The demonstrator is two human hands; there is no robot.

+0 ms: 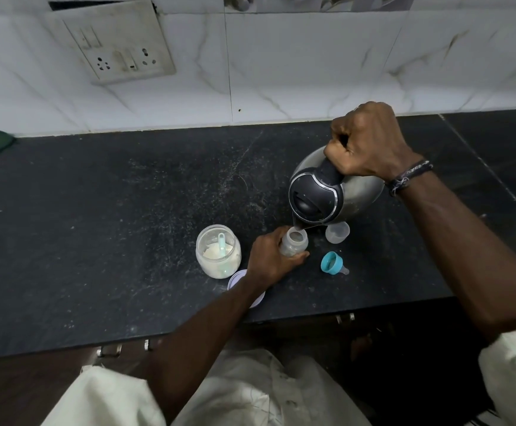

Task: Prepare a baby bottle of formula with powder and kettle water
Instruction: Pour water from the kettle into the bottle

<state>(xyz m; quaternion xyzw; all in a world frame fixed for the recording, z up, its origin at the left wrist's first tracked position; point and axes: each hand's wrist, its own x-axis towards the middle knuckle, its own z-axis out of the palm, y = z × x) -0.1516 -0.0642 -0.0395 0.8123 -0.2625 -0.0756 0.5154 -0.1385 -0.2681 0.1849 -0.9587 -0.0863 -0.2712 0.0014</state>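
Right hand [370,141] fingers clench the tilted steel kettle [327,192], spout over the small clear baby bottle [293,242]; left hand [270,256] fingers wrap it, steadying.

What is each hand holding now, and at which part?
The right hand grips the kettle by its handle; the left hand holds the baby bottle around its body.
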